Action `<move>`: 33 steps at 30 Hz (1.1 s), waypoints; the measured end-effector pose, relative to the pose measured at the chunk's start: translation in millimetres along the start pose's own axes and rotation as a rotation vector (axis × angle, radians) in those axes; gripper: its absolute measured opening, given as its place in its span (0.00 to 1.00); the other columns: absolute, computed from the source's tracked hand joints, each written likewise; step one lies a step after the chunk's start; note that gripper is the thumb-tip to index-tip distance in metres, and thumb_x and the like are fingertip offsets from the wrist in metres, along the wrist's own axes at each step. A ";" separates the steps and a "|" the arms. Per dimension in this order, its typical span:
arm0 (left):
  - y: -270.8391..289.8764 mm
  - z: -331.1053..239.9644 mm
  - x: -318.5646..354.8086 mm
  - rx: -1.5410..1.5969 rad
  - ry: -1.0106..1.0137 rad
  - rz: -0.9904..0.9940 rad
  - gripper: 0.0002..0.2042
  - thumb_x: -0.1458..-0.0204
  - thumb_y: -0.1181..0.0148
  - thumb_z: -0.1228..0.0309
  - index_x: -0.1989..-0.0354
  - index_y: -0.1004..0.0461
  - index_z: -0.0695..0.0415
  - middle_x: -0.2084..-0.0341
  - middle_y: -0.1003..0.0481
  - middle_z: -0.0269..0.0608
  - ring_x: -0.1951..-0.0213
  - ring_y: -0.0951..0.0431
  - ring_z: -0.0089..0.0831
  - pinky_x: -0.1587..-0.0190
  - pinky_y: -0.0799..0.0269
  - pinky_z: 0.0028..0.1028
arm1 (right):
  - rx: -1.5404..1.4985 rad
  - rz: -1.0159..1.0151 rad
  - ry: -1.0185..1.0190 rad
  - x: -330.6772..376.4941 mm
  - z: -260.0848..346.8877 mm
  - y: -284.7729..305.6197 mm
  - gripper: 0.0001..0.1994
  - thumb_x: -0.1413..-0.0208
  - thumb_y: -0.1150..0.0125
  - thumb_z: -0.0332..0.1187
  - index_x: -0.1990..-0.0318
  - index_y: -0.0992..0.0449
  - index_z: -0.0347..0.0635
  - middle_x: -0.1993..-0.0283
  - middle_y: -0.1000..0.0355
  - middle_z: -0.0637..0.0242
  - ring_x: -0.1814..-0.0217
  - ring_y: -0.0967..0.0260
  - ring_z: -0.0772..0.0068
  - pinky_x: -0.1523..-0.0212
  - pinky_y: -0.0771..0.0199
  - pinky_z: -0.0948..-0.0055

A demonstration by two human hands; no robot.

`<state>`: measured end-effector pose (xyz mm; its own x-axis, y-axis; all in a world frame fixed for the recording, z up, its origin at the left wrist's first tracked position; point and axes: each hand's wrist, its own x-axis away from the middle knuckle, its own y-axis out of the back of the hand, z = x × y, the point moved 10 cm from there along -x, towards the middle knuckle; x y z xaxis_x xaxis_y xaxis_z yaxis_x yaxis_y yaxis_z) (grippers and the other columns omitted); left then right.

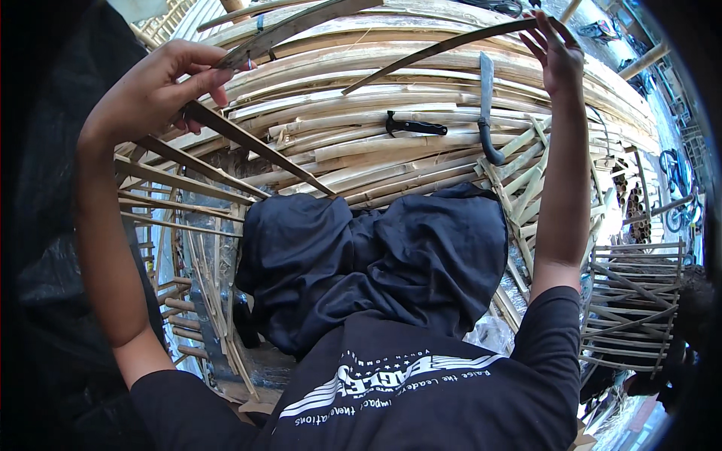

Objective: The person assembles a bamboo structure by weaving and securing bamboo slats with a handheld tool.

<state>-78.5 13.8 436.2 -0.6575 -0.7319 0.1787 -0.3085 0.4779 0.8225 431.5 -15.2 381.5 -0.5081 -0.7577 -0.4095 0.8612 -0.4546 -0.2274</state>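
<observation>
My left hand (pixel 169 90) is raised at the upper left, thumb and fingers pinched on a flat bamboo slat (pixel 301 31). More dark slats (pixel 256 143) run from beneath that hand toward my lap. At the upper right, my right hand (pixel 560 64) grips one end of a thin, slightly curved bamboo strip (pixel 444 46). The strip's free end points left, above the pile. Between my hands, a machete (pixel 486 98) with a dark curved handle lies on the bamboo. Left of it rests a small black hammer-like tool (pixel 416 125).
Long split bamboo poles (pixel 361 154) fill the area in front of my knees. A slatted bamboo frame (pixel 628 308) stands at the right, near another person's dark shape. Crossed bamboo pieces (pixel 526 169) lie beside my right knee. Dark sheeting (pixel 45 225) hangs at the left.
</observation>
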 end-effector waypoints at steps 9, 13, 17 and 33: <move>0.1 -6.2 5.3 -0.020 -0.107 -0.065 0.16 0.34 0.47 0.62 0.45 0.27 0.60 0.70 0.22 0.32 0.69 0.21 0.15 0.70 0.19 0.19 | -0.092 -0.304 -0.162 30.9 -60.6 53.5 0.14 0.36 0.39 0.36 0.53 0.24 0.31 0.55 0.22 0.49 0.54 0.21 0.52 0.52 0.14 0.58; 3.0 18.6 -0.5 -0.011 -0.047 -0.020 0.16 0.33 0.49 0.64 0.41 0.31 0.58 0.54 0.23 0.39 0.62 0.22 0.17 0.69 0.20 0.19 | -0.295 -0.365 -0.234 38.5 -112.8 78.4 0.12 0.34 0.43 0.33 0.50 0.31 0.35 0.56 0.25 0.50 0.57 0.21 0.49 0.54 0.14 0.48; 3.2 23.7 2.5 -0.041 0.044 0.019 0.16 0.33 0.50 0.65 0.41 0.33 0.57 0.49 0.23 0.42 0.60 0.22 0.18 0.70 0.22 0.18 | -0.452 -0.482 -0.320 54.6 -162.5 107.6 0.14 0.31 0.49 0.39 0.51 0.34 0.35 0.54 0.27 0.47 0.51 0.23 0.49 0.48 0.15 0.54; 1.2 14.5 3.4 0.072 -0.120 -0.041 0.13 0.33 0.50 0.71 0.43 0.37 0.58 0.45 0.25 0.46 0.57 0.24 0.19 0.68 0.23 0.19 | -0.829 -0.767 -0.497 201.4 -285.4 155.4 0.19 0.32 0.47 0.45 0.54 0.27 0.32 0.53 0.27 0.56 0.52 0.23 0.56 0.50 0.13 0.64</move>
<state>-91.1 18.9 430.0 -0.7192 -0.6906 0.0764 -0.3825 0.4853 0.7862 466.9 -104.9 11.6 -0.6796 -0.6041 0.4161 -0.0052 -0.5633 -0.8262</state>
